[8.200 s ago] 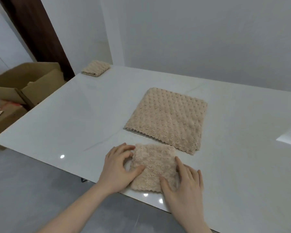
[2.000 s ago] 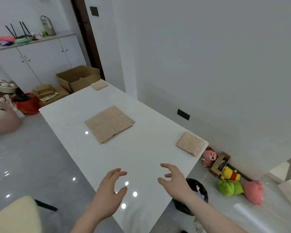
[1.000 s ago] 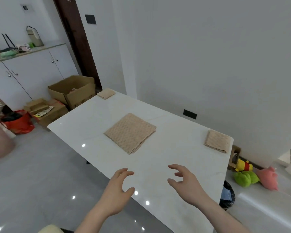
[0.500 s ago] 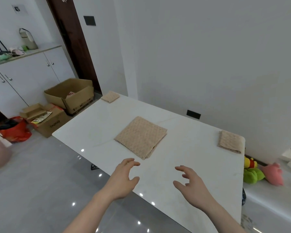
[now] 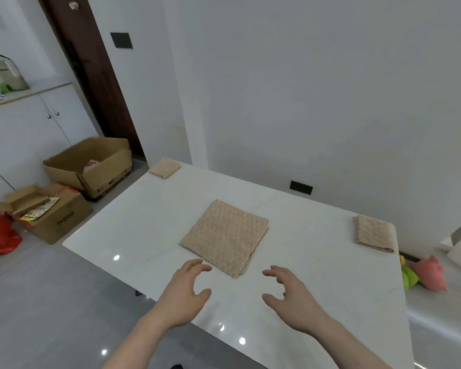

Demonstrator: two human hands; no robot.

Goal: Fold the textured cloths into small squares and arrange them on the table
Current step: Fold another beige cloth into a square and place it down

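Beige cloth stack (image 5: 225, 235) mid-table (two folded squares (image 5: 164, 168) (image 5: 373, 233) at corners).

I am bringing my left hand (image 5: 183, 294) and right hand (image 5: 290, 296) closer to the large cloth (image 5: 225, 235), fingers spread, holding nothing.

Both hands extended forward, left (image 5: 185, 291), right (image 5: 290, 294); fingers loosely curled, holding nothing.
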